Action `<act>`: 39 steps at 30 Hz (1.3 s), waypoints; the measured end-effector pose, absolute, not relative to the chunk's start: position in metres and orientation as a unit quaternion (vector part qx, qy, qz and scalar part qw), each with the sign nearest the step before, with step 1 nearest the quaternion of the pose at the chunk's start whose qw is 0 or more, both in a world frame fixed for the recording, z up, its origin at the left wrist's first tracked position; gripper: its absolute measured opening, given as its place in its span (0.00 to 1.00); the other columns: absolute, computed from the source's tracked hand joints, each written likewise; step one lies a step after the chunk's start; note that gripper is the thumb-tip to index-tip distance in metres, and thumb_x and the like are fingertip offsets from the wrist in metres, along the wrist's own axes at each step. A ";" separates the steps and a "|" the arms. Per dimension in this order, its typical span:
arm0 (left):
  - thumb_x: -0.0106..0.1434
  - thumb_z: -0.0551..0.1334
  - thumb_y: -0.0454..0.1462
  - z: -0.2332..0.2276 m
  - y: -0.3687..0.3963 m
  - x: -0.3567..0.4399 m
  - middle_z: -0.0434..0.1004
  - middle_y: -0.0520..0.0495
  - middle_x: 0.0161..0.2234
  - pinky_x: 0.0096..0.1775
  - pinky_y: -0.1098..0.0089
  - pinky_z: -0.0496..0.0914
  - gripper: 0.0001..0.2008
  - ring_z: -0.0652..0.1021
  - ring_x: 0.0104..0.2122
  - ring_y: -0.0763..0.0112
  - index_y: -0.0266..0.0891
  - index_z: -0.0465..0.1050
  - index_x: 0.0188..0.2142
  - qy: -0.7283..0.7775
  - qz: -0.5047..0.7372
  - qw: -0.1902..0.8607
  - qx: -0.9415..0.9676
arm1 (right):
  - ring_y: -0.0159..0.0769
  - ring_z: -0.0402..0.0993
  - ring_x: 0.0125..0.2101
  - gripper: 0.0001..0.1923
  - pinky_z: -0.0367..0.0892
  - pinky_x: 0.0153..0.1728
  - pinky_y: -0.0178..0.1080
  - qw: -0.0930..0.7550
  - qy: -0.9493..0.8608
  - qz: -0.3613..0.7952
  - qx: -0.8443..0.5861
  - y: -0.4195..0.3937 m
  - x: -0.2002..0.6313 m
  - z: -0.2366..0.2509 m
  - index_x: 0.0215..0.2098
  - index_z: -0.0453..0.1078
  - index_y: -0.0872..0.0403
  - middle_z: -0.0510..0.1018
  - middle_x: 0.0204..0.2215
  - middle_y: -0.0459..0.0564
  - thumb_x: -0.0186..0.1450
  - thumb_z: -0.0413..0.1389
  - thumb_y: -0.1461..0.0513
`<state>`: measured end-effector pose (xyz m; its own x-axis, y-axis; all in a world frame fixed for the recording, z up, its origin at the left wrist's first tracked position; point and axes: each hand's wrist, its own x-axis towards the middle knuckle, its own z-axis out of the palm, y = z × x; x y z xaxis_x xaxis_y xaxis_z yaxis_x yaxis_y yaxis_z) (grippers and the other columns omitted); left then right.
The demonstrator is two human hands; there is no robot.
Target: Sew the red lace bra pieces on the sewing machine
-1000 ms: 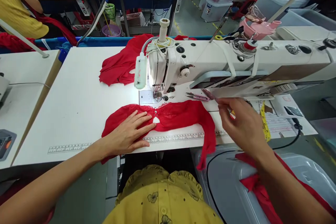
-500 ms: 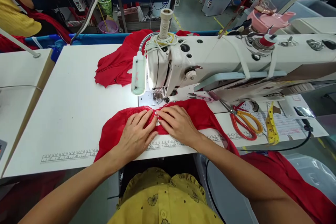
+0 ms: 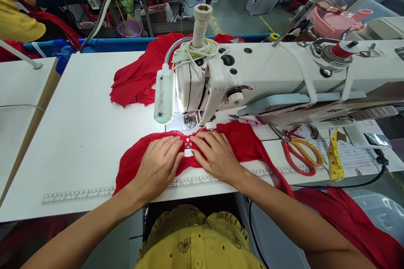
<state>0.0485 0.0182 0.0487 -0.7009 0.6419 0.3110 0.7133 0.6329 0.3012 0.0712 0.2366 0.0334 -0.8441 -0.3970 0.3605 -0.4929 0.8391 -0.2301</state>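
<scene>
A red garment piece [image 3: 134,157] lies across the front of the sewing table, its upper edge trimmed with lace. At its middle is a criss-cross lace strip [image 3: 188,141] with a small gap below. My left hand [image 3: 160,159] rests on the cloth left of the strip, fingers stretched out over the lace edge. Opposite it, my right hand [image 3: 217,155] lies on the cloth with its fingers extended and thumb apart. The fingertips of both hands touch the fabric beside the strip. Just behind is the sewing machine's presser foot [image 3: 190,119], apart from the cloth.
The machine head [image 3: 192,88] and its lamp [image 3: 164,94] stand behind my hands, with more red fabric [image 3: 135,80] beyond. Rightward lie thread snips [image 3: 249,120], scissors [image 3: 299,153] and a yellow tape measure [image 3: 335,159]. A printed ruler [image 3: 78,195] runs along the front edge.
The head view has shifted slightly. The garment piece and both hands sit a little farther from the presser foot, and the criss-cross strip shows more plainly between my fingertips.
</scene>
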 end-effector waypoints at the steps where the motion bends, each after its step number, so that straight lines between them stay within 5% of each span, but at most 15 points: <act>1: 0.75 0.52 0.34 0.052 0.021 0.043 0.76 0.39 0.51 0.53 0.56 0.66 0.13 0.72 0.53 0.54 0.32 0.67 0.55 -0.905 -0.205 0.094 -0.360 | 0.44 0.70 0.47 0.14 0.63 0.45 0.46 0.156 -0.946 0.158 0.235 0.237 0.072 0.034 0.53 0.70 0.57 0.78 0.49 0.55 0.72 0.53 0.60; 5: 0.71 0.60 0.37 0.059 0.031 0.019 0.75 0.40 0.44 0.47 0.55 0.66 0.12 0.73 0.45 0.52 0.33 0.67 0.52 -0.930 -0.169 0.052 -0.323 | 0.45 0.69 0.51 0.15 0.61 0.53 0.48 0.185 -0.948 0.135 0.224 0.238 0.068 0.040 0.56 0.70 0.58 0.78 0.51 0.56 0.72 0.51 0.63; 10: 0.68 0.65 0.36 0.059 0.032 0.002 0.73 0.49 0.36 0.46 0.54 0.59 0.06 0.72 0.40 0.57 0.39 0.70 0.43 -0.927 -0.195 -0.028 -0.319 | 0.44 0.70 0.48 0.17 0.54 0.60 0.52 0.106 -0.956 0.144 0.231 0.240 0.049 0.052 0.59 0.68 0.58 0.80 0.45 0.56 0.74 0.48 0.63; 13: 0.69 0.63 0.35 0.058 0.029 0.000 0.72 0.51 0.36 0.48 0.56 0.58 0.04 0.71 0.41 0.60 0.41 0.70 0.36 -0.910 -0.270 -0.067 -0.307 | 0.42 0.71 0.42 0.12 0.55 0.57 0.50 0.037 -0.951 0.204 0.229 0.240 0.037 0.057 0.50 0.73 0.53 0.80 0.37 0.51 0.73 0.50 0.61; 16: 0.69 0.63 0.35 0.057 0.026 -0.002 0.73 0.54 0.38 0.52 0.56 0.56 0.02 0.73 0.43 0.63 0.43 0.71 0.40 -0.887 -0.343 -0.102 -0.292 | 0.40 0.71 0.41 0.09 0.57 0.53 0.46 -0.018 -0.941 0.261 0.214 0.240 0.031 0.062 0.42 0.73 0.51 0.79 0.34 0.47 0.72 0.51 0.62; 22: 0.70 0.59 0.38 0.057 0.024 -0.004 0.73 0.54 0.35 0.52 0.56 0.56 0.05 0.72 0.41 0.63 0.45 0.73 0.37 -0.864 -0.381 -0.133 -0.301 | 0.42 0.70 0.43 0.10 0.56 0.51 0.48 -0.075 -0.936 0.279 0.201 0.240 0.029 0.070 0.48 0.71 0.50 0.77 0.38 0.49 0.72 0.51 0.61; 26: 0.71 0.54 0.38 0.059 0.024 -0.003 0.70 0.52 0.36 0.53 0.54 0.55 0.07 0.69 0.44 0.61 0.44 0.70 0.37 -0.864 -0.380 -0.139 -0.300 | 0.39 0.69 0.41 0.08 0.57 0.47 0.44 -0.120 -0.922 0.312 0.197 0.239 0.024 0.078 0.42 0.73 0.51 0.77 0.36 0.48 0.71 0.52 0.62; 33: 0.73 0.51 0.38 0.059 0.020 -0.003 0.67 0.51 0.38 0.56 0.54 0.53 0.08 0.67 0.44 0.61 0.44 0.66 0.38 -0.848 -0.391 -0.159 -0.321 | 0.35 0.66 0.33 0.09 0.56 0.38 0.38 -0.153 -0.897 0.358 0.208 0.239 0.020 0.092 0.38 0.71 0.53 0.73 0.30 0.45 0.71 0.49 0.63; 39: 0.74 0.52 0.37 0.044 0.022 -0.001 0.67 0.50 0.38 0.52 0.55 0.57 0.07 0.67 0.43 0.61 0.42 0.66 0.39 -0.871 -0.346 -0.077 -0.339 | 0.37 0.67 0.37 0.11 0.55 0.43 0.42 -0.112 -0.936 0.271 0.195 0.235 0.022 0.074 0.36 0.69 0.54 0.76 0.34 0.49 0.72 0.46 0.64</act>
<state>-0.0013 0.0222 0.0443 -0.7580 0.6445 0.1005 0.5380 0.5307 0.6549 0.0215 0.2354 0.0742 -0.8992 -0.4251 -0.1040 -0.3040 0.7778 -0.5501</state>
